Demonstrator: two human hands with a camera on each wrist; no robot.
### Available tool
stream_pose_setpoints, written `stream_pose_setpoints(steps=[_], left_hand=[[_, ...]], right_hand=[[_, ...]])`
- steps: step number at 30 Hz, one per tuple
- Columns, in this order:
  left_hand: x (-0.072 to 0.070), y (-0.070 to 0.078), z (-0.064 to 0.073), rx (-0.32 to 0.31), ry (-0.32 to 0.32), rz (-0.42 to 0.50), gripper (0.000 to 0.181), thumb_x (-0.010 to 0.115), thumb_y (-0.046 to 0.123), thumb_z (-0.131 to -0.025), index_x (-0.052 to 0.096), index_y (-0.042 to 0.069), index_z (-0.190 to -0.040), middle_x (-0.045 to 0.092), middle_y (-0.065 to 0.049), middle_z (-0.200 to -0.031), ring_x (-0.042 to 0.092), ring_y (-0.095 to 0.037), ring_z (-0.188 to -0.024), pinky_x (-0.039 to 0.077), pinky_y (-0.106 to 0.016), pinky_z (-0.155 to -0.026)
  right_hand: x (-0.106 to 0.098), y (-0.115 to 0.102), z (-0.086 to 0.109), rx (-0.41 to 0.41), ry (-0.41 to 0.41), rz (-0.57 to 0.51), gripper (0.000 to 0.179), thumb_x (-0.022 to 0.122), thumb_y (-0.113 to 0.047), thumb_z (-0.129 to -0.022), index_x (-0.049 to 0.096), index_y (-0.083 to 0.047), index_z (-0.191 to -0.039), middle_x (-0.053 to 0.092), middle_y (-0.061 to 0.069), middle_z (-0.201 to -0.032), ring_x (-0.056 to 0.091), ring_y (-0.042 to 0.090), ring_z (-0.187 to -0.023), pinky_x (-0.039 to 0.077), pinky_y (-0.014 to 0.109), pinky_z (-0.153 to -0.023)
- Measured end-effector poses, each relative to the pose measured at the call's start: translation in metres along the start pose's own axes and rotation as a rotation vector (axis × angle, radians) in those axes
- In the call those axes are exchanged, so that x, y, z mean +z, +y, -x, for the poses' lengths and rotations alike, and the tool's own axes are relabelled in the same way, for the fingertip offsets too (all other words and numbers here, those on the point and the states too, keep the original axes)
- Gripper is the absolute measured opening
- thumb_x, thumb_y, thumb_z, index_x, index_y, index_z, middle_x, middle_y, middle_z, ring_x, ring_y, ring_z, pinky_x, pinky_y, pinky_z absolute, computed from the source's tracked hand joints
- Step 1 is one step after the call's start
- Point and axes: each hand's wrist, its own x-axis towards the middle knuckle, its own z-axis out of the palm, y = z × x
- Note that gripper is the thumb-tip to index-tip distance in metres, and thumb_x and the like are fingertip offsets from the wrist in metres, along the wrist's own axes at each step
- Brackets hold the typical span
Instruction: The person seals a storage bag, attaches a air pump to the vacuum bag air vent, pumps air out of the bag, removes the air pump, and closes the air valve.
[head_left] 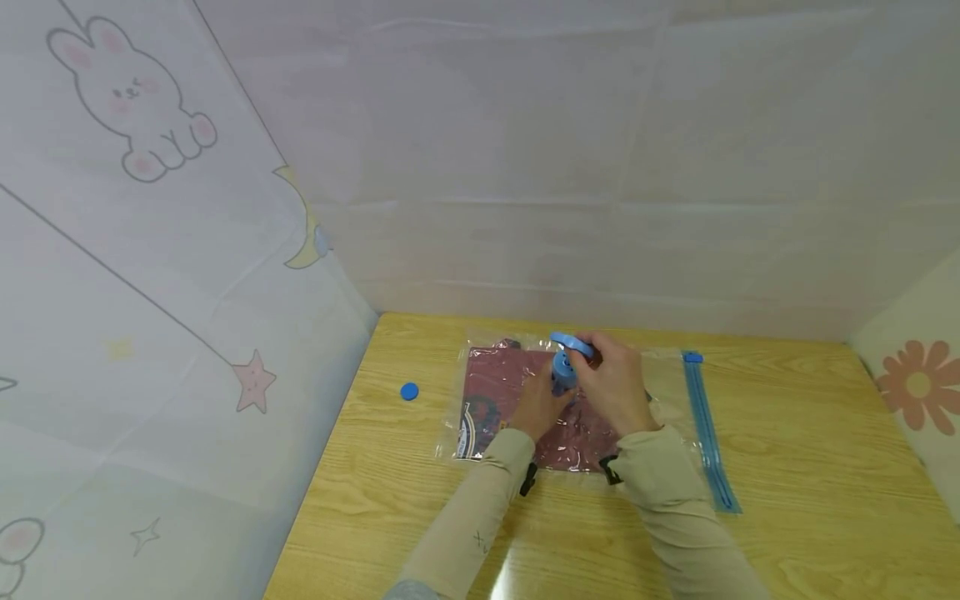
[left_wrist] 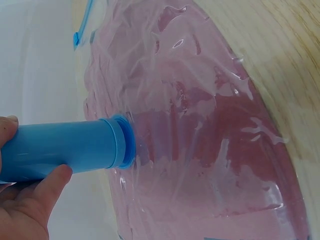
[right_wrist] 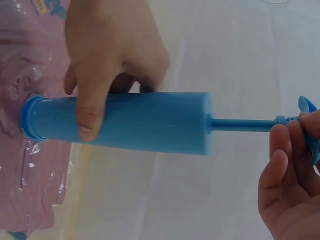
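Note:
A blue hand pump [right_wrist: 150,122] stands with its wide end on the valve of a clear vacuum storage bag [left_wrist: 190,165]. Inside the bag lies folded dark red cloth [head_left: 491,375], with the plastic wrinkled over it. My left hand [head_left: 536,406] grips the pump's barrel, its thumb and fingers on opposite sides in the right wrist view. At the top, my right hand [head_left: 615,379] holds the pump's handle [head_left: 572,342] with curled fingers. The plunger rod [right_wrist: 242,125] shows drawn out between barrel and handle.
A round blue cap [head_left: 408,391] lies on the wooden table [head_left: 360,500], left of the bag. Along the bag's right end runs a blue zip strip [head_left: 708,433] with a slider [head_left: 693,357]. Light printed sheets [head_left: 487,167] enclose the table at the back and sides.

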Motion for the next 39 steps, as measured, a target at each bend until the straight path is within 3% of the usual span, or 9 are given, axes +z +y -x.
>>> stream_pose_setpoints(steps=[11, 21, 39], left_hand=[[0.001, -0.002, -0.001, 0.003, 0.003, -0.003, 0.058, 0.067, 0.028, -0.092, 0.041, 0.011, -0.141, 0.064, -0.012, -0.127, 0.064, -0.024, -0.114, 0.054, -0.035, -0.094], [0.002, 0.0, -0.002, -0.032, -0.028, 0.004, 0.057, 0.066, 0.029, -0.092, 0.041, 0.015, -0.141, 0.064, -0.008, -0.129, 0.063, -0.022, -0.116, 0.053, -0.034, -0.096], [0.002, 0.002, -0.003, -0.042, -0.036, -0.015, 0.052, 0.067, 0.031, -0.091, 0.045, 0.016, -0.136, 0.065, -0.006, -0.126, 0.063, -0.019, -0.115, 0.052, -0.031, -0.096]], right_hand=[[0.01, 0.018, 0.002, 0.052, -0.045, 0.058, 0.018, 0.064, -0.014, -0.091, 0.067, -0.001, -0.104, 0.069, 0.015, -0.087, 0.06, 0.023, -0.071, 0.048, 0.032, -0.064], [0.014, 0.026, 0.004, 0.044, -0.041, 0.084, 0.018, 0.064, -0.014, -0.091, 0.067, -0.002, -0.105, 0.07, 0.015, -0.088, 0.061, 0.024, -0.071, 0.049, 0.035, -0.063], [0.019, 0.036, 0.004, 0.034, -0.031, 0.135, 0.015, 0.066, -0.014, -0.09, 0.069, -0.005, -0.102, 0.072, 0.012, -0.082, 0.063, 0.021, -0.067, 0.049, 0.034, -0.061]])
